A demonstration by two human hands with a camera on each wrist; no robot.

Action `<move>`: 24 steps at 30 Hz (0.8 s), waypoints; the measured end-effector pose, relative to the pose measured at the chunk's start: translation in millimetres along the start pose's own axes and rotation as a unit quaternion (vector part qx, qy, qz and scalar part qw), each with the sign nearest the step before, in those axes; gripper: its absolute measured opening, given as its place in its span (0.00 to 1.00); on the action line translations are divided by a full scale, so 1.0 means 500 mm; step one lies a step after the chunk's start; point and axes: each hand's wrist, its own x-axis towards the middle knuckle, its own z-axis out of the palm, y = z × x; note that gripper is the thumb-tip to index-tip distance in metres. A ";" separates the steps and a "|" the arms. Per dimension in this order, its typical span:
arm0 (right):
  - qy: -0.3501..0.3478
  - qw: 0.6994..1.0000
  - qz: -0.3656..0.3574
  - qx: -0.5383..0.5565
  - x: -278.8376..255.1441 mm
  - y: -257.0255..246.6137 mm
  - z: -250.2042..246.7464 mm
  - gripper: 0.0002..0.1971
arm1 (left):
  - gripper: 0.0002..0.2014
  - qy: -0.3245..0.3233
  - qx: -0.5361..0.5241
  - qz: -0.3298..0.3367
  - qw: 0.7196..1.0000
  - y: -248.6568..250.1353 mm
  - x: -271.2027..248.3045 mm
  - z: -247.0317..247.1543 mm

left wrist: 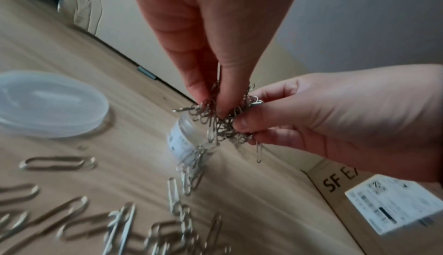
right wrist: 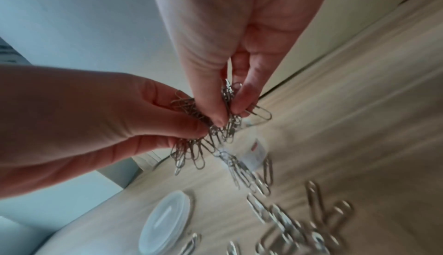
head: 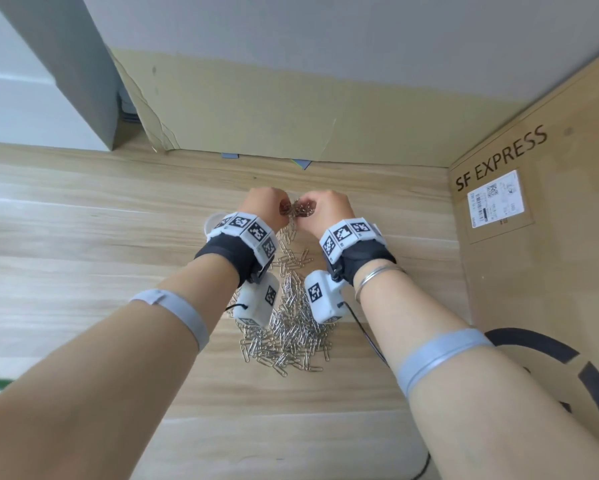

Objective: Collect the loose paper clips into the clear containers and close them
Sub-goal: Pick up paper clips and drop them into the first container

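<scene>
Paper clips (left wrist: 220, 119) hang in a tangled bunch that we pinch between the fingers of both our left hand (left wrist: 203, 37) and right hand (left wrist: 335, 119), above the clear container (left wrist: 184, 138) near the table's far edge. Snagged clips could miss its narrow mouth or tip it.

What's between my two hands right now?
A tangled bunch of paper clips, pinched by the left hand and the right hand over the clear container; clearest in the left wrist view.

Clear container (left wrist: 185, 141) mostly hidden behind clips (left wrist: 220, 121) (foreground clips blurred)
</scene>
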 end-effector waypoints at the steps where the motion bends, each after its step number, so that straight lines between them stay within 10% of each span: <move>1: 0.004 1.000 -0.003 -0.002 0.010 -0.006 -0.004 0.14 | 0.10 0.009 -0.007 -0.005 1.000 -0.001 0.007 -0.008; 24: 0.022 0.997 0.000 0.069 0.066 0.016 -0.007 0.12 | 0.10 0.006 -0.010 -0.032 0.999 -0.016 0.074 -0.001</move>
